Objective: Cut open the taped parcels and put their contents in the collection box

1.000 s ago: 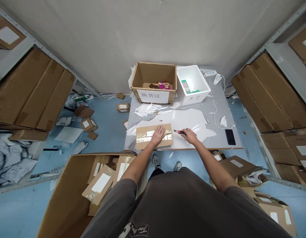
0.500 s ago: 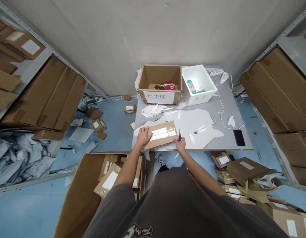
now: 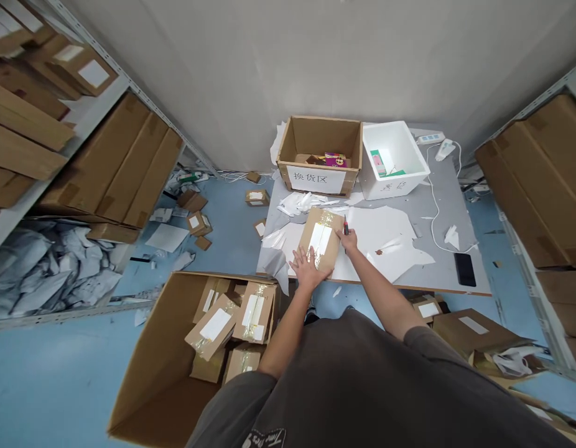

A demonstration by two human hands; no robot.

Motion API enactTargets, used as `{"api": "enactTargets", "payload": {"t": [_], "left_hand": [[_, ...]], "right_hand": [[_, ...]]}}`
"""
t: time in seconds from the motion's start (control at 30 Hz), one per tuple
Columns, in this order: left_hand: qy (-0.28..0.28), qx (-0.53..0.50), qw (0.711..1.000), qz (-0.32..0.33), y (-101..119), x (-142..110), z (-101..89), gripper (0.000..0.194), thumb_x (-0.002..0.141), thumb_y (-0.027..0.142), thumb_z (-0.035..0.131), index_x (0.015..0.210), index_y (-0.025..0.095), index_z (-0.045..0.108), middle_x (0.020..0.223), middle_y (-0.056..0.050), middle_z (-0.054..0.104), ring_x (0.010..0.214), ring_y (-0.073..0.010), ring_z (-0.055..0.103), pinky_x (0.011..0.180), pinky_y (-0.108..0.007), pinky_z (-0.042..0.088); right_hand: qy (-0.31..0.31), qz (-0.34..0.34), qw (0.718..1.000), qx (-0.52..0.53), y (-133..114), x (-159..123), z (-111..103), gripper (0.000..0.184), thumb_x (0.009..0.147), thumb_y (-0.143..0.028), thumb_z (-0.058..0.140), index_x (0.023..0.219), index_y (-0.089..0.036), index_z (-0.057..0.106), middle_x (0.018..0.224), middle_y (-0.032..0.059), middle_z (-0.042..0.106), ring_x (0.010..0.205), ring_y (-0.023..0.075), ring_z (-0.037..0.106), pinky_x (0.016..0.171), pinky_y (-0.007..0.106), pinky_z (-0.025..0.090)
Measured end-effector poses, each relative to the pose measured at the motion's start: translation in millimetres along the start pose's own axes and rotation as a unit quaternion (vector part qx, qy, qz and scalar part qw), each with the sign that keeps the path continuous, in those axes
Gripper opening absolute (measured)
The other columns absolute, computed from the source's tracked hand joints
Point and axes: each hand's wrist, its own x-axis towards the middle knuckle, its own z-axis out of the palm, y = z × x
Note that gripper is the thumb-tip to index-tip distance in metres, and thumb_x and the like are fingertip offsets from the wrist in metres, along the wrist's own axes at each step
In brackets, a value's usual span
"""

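A taped cardboard box (image 3: 326, 231) with a white label lies on the table's front part, its long side running away from me. My left hand (image 3: 307, 269) rests on its near left corner, fingers spread across the cardboard and label. At the box's right edge is my right hand (image 3: 348, 240), closed around a small red and black utility knife (image 3: 346, 225) that points away from me. The knife's tip is too small to make out clearly. White paper sheeting (image 3: 376, 224) is spread under and beside the box.
Behind stand an open carton (image 3: 316, 180) and a white foam box (image 3: 395, 186), both with small packages inside. A phone (image 3: 464, 269) lies at the table's right. A big open carton (image 3: 152, 348) of parcels stands at lower left; loaded shelves (image 3: 106, 162) flank both sides.
The box has been turned from lying crosswise to lengthwise. My left hand has shifted from its far left edge to the near corner; my right hand, still with the knife, has moved up its right side.
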Motion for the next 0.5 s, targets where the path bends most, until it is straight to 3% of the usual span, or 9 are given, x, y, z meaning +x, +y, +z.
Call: {"api": "enactTargets", "payload": {"t": [0.2,0.33,0.4,0.5], "left_hand": [[-0.042,0.013,0.999,0.009,15,7,0.7,0.138,0.070,0.083,0.079,0.178,0.029,0.013,0.184,-0.016,-0.006,0.164,-0.0598,-0.003,0.121,-0.083,0.019],[-0.031,-0.004,0.999,0.009,12,3,4.9,0.141,0.066,0.085,0.081,0.178,0.028,0.017,0.185,-0.017,0.000,0.164,-0.0604,-0.001,0.121,-0.082,0.021],[-0.007,-0.034,0.999,0.001,6,2,5.8,0.123,0.075,0.083,0.076,0.176,0.031,0.027,0.185,-0.015,0.008,0.164,-0.0579,0.008,0.122,-0.080,0.023],[0.043,-0.100,0.994,-0.002,-12,9,3.6,0.080,0.098,0.070,0.058,0.167,0.032,0.048,0.182,-0.012,0.025,0.163,-0.0486,0.024,0.126,-0.070,0.028]], "right_hand": [[-0.090,0.000,0.975,0.206,64,-75,-3,0.055,0.063,-0.055,0.090,0.091,-0.026,0.053,0.084,-0.0025,0.071,0.082,0.0196,0.067,0.074,0.031,0.057],[-0.120,0.034,0.954,0.273,72,-88,-1,0.057,0.063,-0.055,0.090,0.097,-0.026,0.056,0.088,-0.0012,0.074,0.079,0.0191,0.070,0.071,0.031,0.059],[-0.137,0.043,0.952,0.269,70,-84,-4,0.056,0.064,-0.058,0.089,0.096,-0.026,0.057,0.080,-0.0029,0.071,0.069,0.0168,0.066,0.063,0.028,0.055],[-0.132,0.040,0.962,0.237,72,-75,-15,0.054,0.065,-0.061,0.089,0.091,-0.025,0.059,0.073,-0.0042,0.069,0.063,0.0145,0.062,0.059,0.025,0.052]]}}
